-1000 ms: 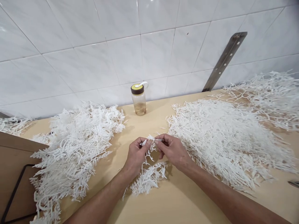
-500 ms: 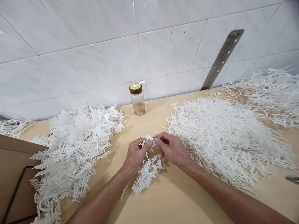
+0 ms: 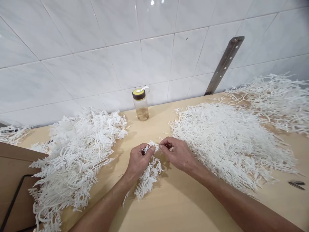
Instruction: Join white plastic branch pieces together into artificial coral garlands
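Note:
My left hand [image 3: 140, 159] pinches a white branched strand, whose feathery body [image 3: 149, 177] hangs below the fingers toward the table. Close on its right, my right hand [image 3: 177, 152] has thumb and forefinger pinched at the tip of the same strand. A large heap of white branched pieces [image 3: 74, 151] lies to the left of my hands. To the right spreads a wide pile of thin white pieces [image 3: 224, 141], reaching close to my right hand.
A clear bottle [image 3: 141, 108] with a yellow and dark lid stands near the tiled wall. Looser white strands [image 3: 277, 100] lie at the back right. A brown box [image 3: 18, 183] stands at the left. A small dark tool [image 3: 296, 184] lies at the right edge.
The view has shifted slightly, bringing more of the dark tool into sight. Both hands keep their pinch on the strand, with the right fingers slightly changed in pose.

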`<state>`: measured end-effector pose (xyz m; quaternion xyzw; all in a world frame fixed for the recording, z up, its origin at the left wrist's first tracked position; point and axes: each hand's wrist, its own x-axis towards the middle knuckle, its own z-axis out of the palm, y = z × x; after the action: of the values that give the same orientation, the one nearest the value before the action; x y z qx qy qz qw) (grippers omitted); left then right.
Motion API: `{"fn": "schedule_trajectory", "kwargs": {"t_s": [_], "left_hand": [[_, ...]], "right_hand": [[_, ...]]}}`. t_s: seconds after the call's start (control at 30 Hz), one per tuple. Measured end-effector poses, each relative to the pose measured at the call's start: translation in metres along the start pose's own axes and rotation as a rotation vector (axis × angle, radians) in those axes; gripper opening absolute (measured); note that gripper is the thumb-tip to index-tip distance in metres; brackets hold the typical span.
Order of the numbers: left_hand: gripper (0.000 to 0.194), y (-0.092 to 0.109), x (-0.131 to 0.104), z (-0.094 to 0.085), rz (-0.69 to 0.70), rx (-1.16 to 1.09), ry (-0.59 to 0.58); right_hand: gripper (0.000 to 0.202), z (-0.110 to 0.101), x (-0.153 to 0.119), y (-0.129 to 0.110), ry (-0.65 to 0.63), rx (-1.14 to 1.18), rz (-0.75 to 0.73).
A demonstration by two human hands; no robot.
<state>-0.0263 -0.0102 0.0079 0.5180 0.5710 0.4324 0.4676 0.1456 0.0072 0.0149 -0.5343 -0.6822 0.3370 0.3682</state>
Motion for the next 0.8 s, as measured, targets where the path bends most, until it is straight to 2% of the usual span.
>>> {"fn": "schedule_trajectory", "kwargs": {"t_s": [0.2,0.4,0.57,0.67,0.8], "left_hand": [[0.032,0.000,0.000,0.001,-0.019,-0.025,-0.003],[0.037,0.002,-0.001,-0.001,-0.044,-0.051,-0.046],[0.038,0.002,-0.005,0.002,-0.103,-0.070,-0.159],[0.038,0.002,-0.008,0.005,-0.133,-0.061,-0.230],[0.039,0.003,-0.010,0.008,-0.154,-0.139,-0.175]], "right_hand": [[0.020,-0.004,0.003,0.001,-0.034,-0.002,0.024],[0.018,-0.008,0.006,0.007,-0.046,-0.137,-0.052],[0.017,-0.006,0.006,0.012,0.083,-0.305,-0.225],[0.016,-0.006,0.008,0.017,0.171,-0.347,-0.262],[0.012,-0.015,0.014,0.020,0.240,-0.344,-0.225]]}}
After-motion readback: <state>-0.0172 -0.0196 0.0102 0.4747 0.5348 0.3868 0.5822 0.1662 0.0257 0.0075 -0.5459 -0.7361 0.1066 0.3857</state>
